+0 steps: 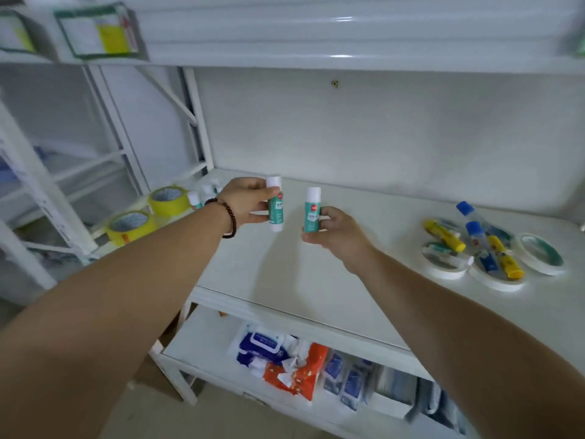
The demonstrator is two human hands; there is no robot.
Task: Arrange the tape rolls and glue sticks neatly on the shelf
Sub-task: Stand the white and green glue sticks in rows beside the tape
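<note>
The left hand (pixel 245 201) is clasping a smooth teal-and-white glue stick (pixel 274 204) upright in its grip, thumb and fingers curling round the barrel. The right hand (pixel 337 236) is grasping a second glue stick (pixel 312 210) the same way, just beside the first, both above the white shelf (pixel 285 264). Two glossy yellow tape rolls (pixel 148 213) are lying at the left end, with more glue sticks (pixel 202 196) blurred behind. At the right, flat white tape rolls (pixel 493 264) are sitting under yellow and blue tubes (pixel 474 239), labels unreadable.
</note>
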